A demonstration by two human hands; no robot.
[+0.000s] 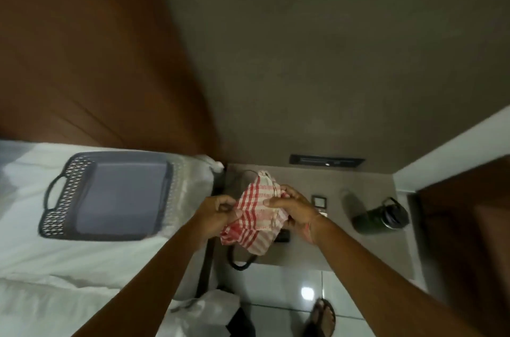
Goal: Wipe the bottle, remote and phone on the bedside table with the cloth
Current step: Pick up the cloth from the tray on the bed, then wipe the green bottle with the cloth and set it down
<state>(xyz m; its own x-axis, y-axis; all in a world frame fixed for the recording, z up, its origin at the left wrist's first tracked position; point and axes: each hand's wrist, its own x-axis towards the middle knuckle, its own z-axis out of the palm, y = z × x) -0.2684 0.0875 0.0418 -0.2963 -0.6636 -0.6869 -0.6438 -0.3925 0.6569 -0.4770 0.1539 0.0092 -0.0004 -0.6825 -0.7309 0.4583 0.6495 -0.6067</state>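
Both of my hands hold a red-and-white checked cloth [255, 212] above the bedside table [356, 248]. My left hand [218, 212] pinches its left edge. My right hand [292, 207] grips the cloth from the right, and whatever lies inside the folds is hidden. A dark green bottle [379, 218] stands at the right of the table, apart from my hands. A small remote [319, 205] lies just behind my right hand, partly covered. A dark flat thing [283, 236] peeks out below the cloth; I cannot tell if it is the phone.
A grey plastic tray [110, 193] with handles rests on the white bed at the left. A black cable [240, 263] loops off the table's front edge. A wall socket panel [325, 161] sits behind the table. My sandalled foot [324, 314] stands on glossy floor tiles.
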